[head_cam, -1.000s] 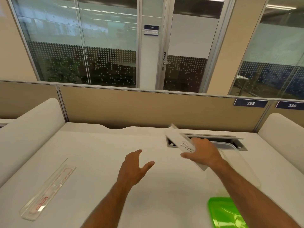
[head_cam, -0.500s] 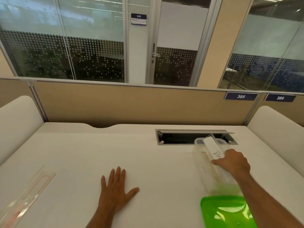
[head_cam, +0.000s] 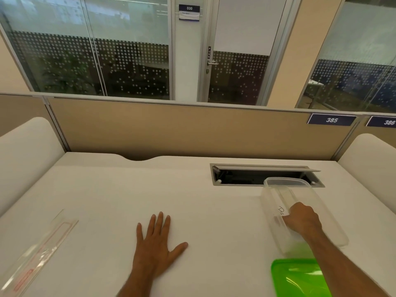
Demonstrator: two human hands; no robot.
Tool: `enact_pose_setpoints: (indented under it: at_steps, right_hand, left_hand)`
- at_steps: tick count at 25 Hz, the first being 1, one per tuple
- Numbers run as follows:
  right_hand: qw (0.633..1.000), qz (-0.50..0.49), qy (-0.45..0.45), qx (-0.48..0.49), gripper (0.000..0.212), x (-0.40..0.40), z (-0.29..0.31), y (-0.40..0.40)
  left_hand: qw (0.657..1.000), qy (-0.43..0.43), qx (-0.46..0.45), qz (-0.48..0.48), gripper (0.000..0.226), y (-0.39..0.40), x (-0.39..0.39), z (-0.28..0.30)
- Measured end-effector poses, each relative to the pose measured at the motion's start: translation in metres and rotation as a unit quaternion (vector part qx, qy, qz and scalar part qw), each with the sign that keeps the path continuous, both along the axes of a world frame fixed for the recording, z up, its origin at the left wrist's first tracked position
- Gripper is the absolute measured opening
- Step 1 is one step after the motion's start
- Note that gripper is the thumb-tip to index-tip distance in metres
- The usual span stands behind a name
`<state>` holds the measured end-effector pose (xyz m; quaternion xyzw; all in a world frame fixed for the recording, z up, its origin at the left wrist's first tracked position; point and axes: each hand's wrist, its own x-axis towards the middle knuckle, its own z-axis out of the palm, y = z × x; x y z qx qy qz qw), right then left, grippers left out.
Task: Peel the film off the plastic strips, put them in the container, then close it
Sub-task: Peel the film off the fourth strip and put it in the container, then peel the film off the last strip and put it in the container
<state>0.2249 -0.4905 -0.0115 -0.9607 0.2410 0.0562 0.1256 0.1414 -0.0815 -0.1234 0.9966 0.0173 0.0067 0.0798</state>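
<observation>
Bright green lid at the bottom right edge of the frame, flat on the white desk. Left of it, at bottom centre, left hand pressed palm down on the desk, fingers straight and spread, holding nothing. At lower right, right hand reaching into the clear plastic container, fingers curled around a white strip with handwriting, lying inside the container. At lower left, well apart, a clear strip with red outlines, flat on the desk. Further back, an open cable slot, then a beige partition with number tags 385 and 386.
</observation>
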Motion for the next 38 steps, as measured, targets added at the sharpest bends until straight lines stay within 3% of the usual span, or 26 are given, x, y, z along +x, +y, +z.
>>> enact_pose_setpoints:
  at_steps: [16, 19, 22, 24, 30, 38]
  right_hand:
    - [0.998, 0.013, 0.009, -0.062, 0.051, -0.002, 0.000, 0.003]
    - [0.993, 0.025, -0.100, -0.053, 0.043, 0.002, 0.006, 0.009]
    - [0.968, 0.040, -0.247, 0.031, 0.041, 0.005, 0.018, 0.024]
    - [0.954, 0.092, -0.274, 0.072, 0.044, 0.006, 0.025, 0.040]
    - [0.927, 0.317, -0.185, 0.081, 0.073, -0.003, 0.019, 0.122]
    - [0.883, 0.461, -0.077, 0.044, 0.082, -0.036, -0.027, 0.259]
  left_hand:
    - [1.000, -0.004, -0.022, -0.002, 0.108, 0.001, -0.002, 0.005]
    - [1.000, -0.003, -0.030, -0.007, 0.108, 0.001, -0.004, 0.007]
    - [0.999, 0.002, -0.028, -0.015, 0.109, 0.001, -0.005, 0.010]
    - [1.000, -0.008, -0.011, -0.020, 0.110, 0.002, -0.004, 0.015]
    - [0.998, -0.056, 0.002, -0.002, 0.111, 0.014, -0.006, 0.039]
    - [0.996, -0.039, 0.032, 0.079, 0.110, 0.083, -0.044, 0.047]
